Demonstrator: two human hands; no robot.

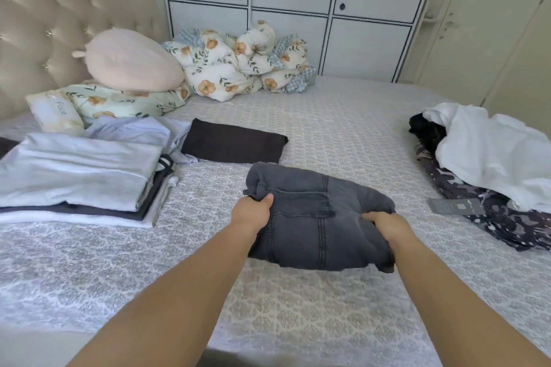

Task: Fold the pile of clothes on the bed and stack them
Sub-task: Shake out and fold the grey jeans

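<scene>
Folded dark grey jeans (316, 217) are lifted just above the patterned bed sheet (328, 116) in the middle. My left hand (252, 213) grips their left edge near the waistband, thumb on top. My right hand (387, 225) grips the right edge, fingers curled under the fabric. A stack of folded light blue and grey clothes (80, 173) lies on the left. A folded dark brown garment (232, 141) lies flat just behind the jeans. On the right sits an unfolded pile: a white garment (489, 152) over dark patterned clothes (507, 217).
A tufted headboard (44, 24) stands at the back left with a pink cushion (131, 61) and floral pillows (119, 101). A bundled floral quilt (238, 62) lies at the far edge. Grey cupboards (298, 9) stand behind the bed.
</scene>
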